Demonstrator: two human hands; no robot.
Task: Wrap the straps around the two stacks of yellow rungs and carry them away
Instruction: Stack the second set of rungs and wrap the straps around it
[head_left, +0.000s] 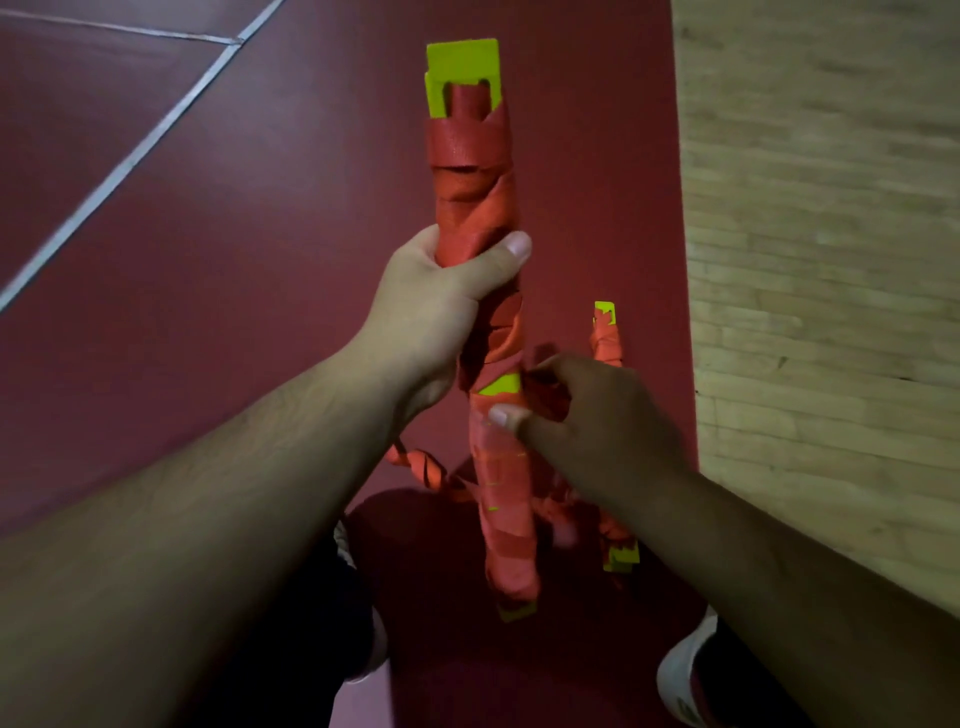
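Orange strap (470, 150) round yellow rung stack (462, 60), my left hand (436, 306) gripping its middle, right hand (597, 421) pinching the strap, second stack (605, 313) at four o'clock

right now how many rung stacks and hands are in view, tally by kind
rung stacks: 2, the held stack and the floor stack
hands: 2, the left hand and the right hand
total: 4

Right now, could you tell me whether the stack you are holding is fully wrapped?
Not quite: the stack shows bare yellow midway, and loose strap trails off below.
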